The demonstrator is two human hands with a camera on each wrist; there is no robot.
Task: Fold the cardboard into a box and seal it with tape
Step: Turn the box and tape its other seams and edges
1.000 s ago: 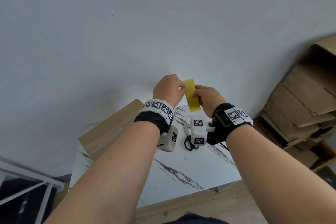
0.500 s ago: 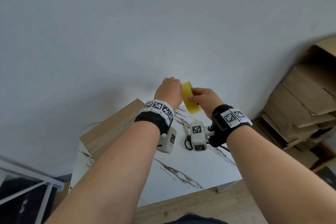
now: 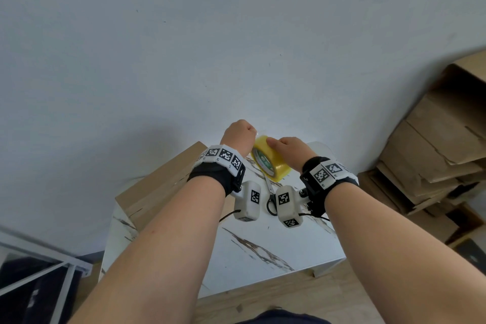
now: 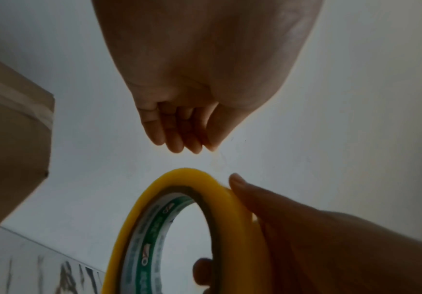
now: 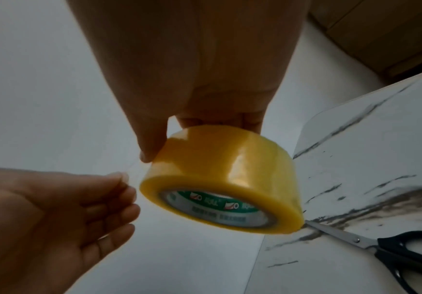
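My right hand (image 3: 285, 147) grips a roll of yellow tape (image 3: 272, 163) above the far end of the table, fingers over its outer band (image 5: 220, 171) and thumb inside the core. Just left of the roll, my left hand (image 3: 243, 134) has thumb and forefinger (image 5: 123, 177) pinched together. A faint clear strip of tape seems to run from them to the roll (image 4: 139, 228). The folded cardboard box (image 3: 157, 187) stands on the table's left side, with a taped seam (image 4: 16, 103) showing.
Black-handled scissors (image 5: 393, 250) lie on the white marbled table (image 3: 263, 244) under my wrists. Flattened cardboard sheets (image 3: 434, 152) are stacked at the right against the wall. A white metal rack (image 3: 39, 271) stands at lower left.
The roll has tilted so its printed core now faces me. My left hand has drawn a little away from the roll, and both hands have dropped slightly.
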